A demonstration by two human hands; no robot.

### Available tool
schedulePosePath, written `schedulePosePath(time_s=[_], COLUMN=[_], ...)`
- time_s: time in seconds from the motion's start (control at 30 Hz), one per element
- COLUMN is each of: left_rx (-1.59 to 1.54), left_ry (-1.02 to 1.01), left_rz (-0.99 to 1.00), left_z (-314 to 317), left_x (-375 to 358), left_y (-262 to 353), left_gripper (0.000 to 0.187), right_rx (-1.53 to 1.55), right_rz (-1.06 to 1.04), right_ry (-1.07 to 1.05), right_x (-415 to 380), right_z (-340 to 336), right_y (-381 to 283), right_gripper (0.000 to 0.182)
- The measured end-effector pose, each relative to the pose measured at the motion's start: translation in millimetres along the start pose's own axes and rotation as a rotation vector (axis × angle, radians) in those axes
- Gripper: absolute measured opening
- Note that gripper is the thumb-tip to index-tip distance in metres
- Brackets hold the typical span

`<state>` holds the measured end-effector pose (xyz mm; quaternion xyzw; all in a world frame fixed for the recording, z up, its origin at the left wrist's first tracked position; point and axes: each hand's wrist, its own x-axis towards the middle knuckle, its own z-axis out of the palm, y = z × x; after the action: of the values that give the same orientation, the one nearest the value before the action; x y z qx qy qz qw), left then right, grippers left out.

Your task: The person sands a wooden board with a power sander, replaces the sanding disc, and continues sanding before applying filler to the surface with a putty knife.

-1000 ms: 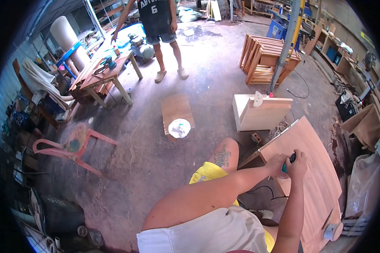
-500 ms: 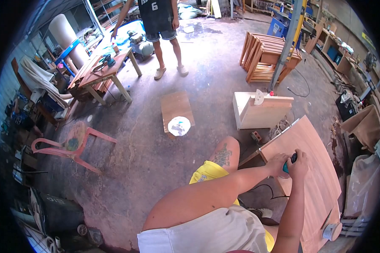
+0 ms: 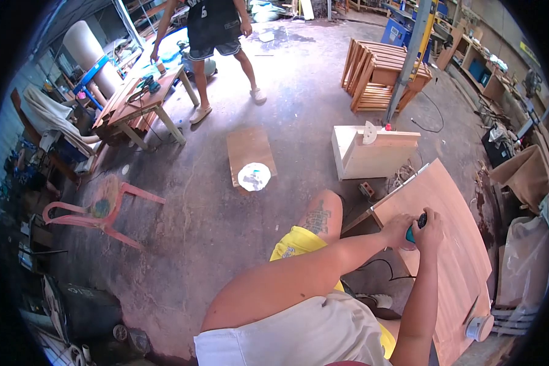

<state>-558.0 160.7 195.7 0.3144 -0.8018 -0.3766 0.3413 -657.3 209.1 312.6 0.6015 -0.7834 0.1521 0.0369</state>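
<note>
A teal and black power sander [image 3: 415, 232] rests on a wide, slightly curved wooden panel [image 3: 454, 262] at the right. My left hand [image 3: 396, 230] is closed around its left side, low against the wood. From the other side, my right hand [image 3: 432, 230] wraps over the tool's dark top. Between them the fingers hide much of the sander's body. A dark cord [image 3: 378, 262] loops below the panel's left edge. Near the panel's lower end lies a round, pale roll [image 3: 480, 328].
A pale wooden box [image 3: 372, 152] stands beyond the panel, with stacked wooden frames [image 3: 384, 73] by a metal post. A pink plastic chair [image 3: 104, 207] lies at left. A board [image 3: 250, 146] bears a white round item [image 3: 254, 177]. Another person [image 3: 216, 36] stands near a work table [image 3: 146, 104].
The other person has stepped toward the work table at left, with one hand now lower over it. My hands stay on the sander; the view has shifted slightly.
</note>
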Motion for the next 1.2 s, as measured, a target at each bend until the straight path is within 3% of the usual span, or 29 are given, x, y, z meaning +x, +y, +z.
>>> schedulePosePath(time_s=[1.2], left_rx=[-0.008], left_ry=[-0.062], left_rz=[-0.012], left_z=[-9.7], left_x=[-0.3], left_y=[5.3], left_gripper=[0.097], right_rx=[0.040], right_rz=[-0.006], right_ry=[0.021], right_x=[0.3], right_z=[2.6], right_y=[0.7], right_gripper=[0.054])
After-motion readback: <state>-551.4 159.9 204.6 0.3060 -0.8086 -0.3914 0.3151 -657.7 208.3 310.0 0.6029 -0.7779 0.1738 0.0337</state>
